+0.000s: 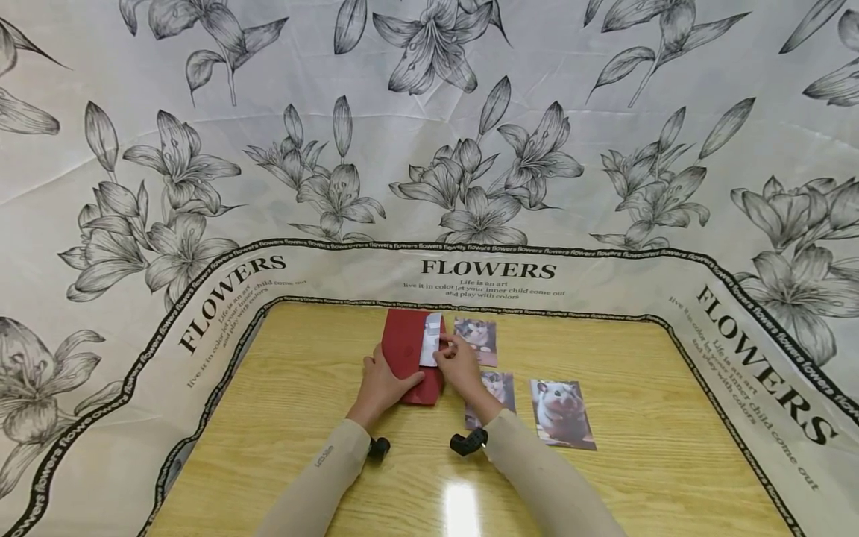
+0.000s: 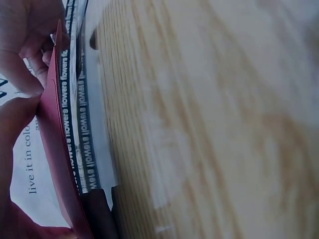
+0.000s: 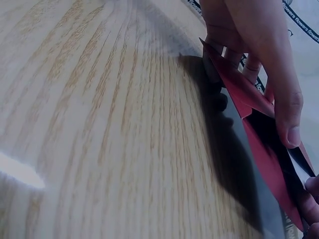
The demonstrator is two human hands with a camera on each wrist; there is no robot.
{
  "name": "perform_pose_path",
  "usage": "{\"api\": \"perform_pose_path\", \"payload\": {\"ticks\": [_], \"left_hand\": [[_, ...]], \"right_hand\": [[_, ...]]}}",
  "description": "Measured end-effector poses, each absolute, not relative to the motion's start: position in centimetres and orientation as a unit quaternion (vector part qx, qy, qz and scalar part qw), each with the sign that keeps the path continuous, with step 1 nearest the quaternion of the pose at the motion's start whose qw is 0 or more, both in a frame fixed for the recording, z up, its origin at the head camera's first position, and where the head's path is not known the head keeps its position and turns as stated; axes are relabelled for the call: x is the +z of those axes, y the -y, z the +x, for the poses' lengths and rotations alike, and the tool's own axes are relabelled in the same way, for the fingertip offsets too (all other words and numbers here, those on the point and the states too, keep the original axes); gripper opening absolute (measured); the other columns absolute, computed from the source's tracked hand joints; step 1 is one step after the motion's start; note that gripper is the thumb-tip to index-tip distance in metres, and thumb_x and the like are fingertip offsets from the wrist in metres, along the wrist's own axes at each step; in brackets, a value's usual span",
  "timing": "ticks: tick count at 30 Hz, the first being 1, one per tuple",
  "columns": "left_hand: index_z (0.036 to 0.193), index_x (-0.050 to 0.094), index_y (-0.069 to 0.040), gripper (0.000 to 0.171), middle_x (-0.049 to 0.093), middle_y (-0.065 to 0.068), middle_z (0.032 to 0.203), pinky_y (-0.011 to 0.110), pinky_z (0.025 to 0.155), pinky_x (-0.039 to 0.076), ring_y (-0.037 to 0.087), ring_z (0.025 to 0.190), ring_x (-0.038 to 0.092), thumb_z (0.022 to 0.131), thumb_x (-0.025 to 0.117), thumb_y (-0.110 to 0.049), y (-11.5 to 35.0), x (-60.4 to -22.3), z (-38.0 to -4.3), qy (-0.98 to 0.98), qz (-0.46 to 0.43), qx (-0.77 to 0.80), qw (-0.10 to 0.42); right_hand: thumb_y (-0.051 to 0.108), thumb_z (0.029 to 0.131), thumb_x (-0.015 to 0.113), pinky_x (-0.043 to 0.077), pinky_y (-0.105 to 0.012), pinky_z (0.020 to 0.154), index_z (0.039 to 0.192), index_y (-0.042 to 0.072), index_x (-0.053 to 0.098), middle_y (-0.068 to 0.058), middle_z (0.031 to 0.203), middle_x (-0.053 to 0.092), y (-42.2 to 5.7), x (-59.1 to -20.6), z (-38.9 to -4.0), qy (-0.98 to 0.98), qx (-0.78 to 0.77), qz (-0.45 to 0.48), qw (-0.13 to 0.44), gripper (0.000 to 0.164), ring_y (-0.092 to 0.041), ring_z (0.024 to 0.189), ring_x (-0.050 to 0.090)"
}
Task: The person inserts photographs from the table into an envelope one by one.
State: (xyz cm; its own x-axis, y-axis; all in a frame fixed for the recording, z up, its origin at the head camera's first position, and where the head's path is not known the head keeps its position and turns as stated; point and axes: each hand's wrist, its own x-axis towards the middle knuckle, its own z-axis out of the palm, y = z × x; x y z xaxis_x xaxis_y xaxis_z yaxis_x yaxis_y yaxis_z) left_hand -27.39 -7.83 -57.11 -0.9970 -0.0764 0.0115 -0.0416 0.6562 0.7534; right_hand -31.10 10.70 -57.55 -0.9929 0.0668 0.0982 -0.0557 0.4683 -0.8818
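In the head view, a red envelope [image 1: 405, 339] is tilted up off the table. My left hand [image 1: 382, 388] grips it by its lower left part, thumb across the near side. A whitish card with grey print [image 1: 432, 332] lies partly inside its open side, the rest hidden by red paper. At the card's right edge, my right hand [image 1: 461, 367] pinches it between thumb and fingers. The left wrist view shows the envelope [image 2: 56, 134] edge-on between thumb and fingers. In the right wrist view, the envelope's mouth gapes dark beside the left thumb [image 3: 293, 134].
To the right lie a hamster photo card [image 1: 562, 412] and two other animal photo cards, the upper one [image 1: 485, 335] and the lower one [image 1: 498, 388], both partly behind the right hand and arm. Beyond the wooden table [image 1: 322, 358] rises a flower-printed cloth [image 1: 483, 186].
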Motion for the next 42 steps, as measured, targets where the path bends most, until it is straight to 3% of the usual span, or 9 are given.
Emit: {"api": "perform_pose_path", "payload": {"ticks": [7,15,23,35,42], "left_hand": [[0.164,0.021,0.006,0.119,0.045,0.031,0.137,0.054,0.1,0.054,0.039,0.111,0.058,0.085,0.089,-0.053,7.8,-57.3,-27.3,0.909,0.036,-0.415,0.013],[0.164,0.023,0.006,0.119,0.045,0.03,0.135,0.054,0.098,0.055,0.037,0.109,0.058,0.084,0.09,-0.052,7.9,-57.2,-27.4,0.906,0.035,-0.422,0.022],[0.163,0.024,0.007,0.119,0.047,0.03,0.132,0.053,0.094,0.055,0.036,0.105,0.058,0.083,0.09,-0.053,7.9,-57.4,-27.5,0.91,0.03,-0.414,0.028],[0.162,0.024,0.007,0.117,0.047,0.031,0.133,0.055,0.096,0.055,0.038,0.108,0.058,0.084,0.09,-0.05,8.0,-57.1,-27.5,0.909,0.026,-0.414,0.032],[0.163,0.024,0.006,0.118,0.046,0.031,0.134,0.054,0.097,0.055,0.038,0.108,0.058,0.084,0.09,-0.052,8.0,-57.3,-27.4,0.908,0.029,-0.417,0.027]], "right_hand": [[0.006,0.095,0.076,0.05,-0.033,0.077,0.138,0.001,0.069,-0.002,0.084,0.068,-10.0,-57.5,-31.1,0.858,0.509,0.009,0.064,0.043,-0.013,0.076,0.059],[0.009,0.098,0.075,0.047,-0.032,0.07,0.139,0.003,0.069,-0.001,0.084,0.066,-9.2,-57.3,-31.4,0.873,0.483,0.008,0.067,0.042,-0.014,0.074,0.057],[0.007,0.094,0.077,0.053,-0.035,0.078,0.134,0.004,0.072,-0.001,0.084,0.07,-8.9,-57.7,-31.5,0.879,0.47,0.019,0.083,0.04,-0.013,0.077,0.062],[0.007,0.096,0.076,0.053,-0.039,0.079,0.136,0.002,0.072,-0.003,0.086,0.072,-8.1,-57.0,-31.5,0.881,0.466,0.019,0.079,0.04,-0.017,0.078,0.063],[0.008,0.097,0.075,0.047,-0.032,0.073,0.134,0.001,0.073,-0.003,0.087,0.07,-8.3,-57.3,-31.4,0.88,0.467,0.019,0.087,0.038,-0.014,0.076,0.058]]}}
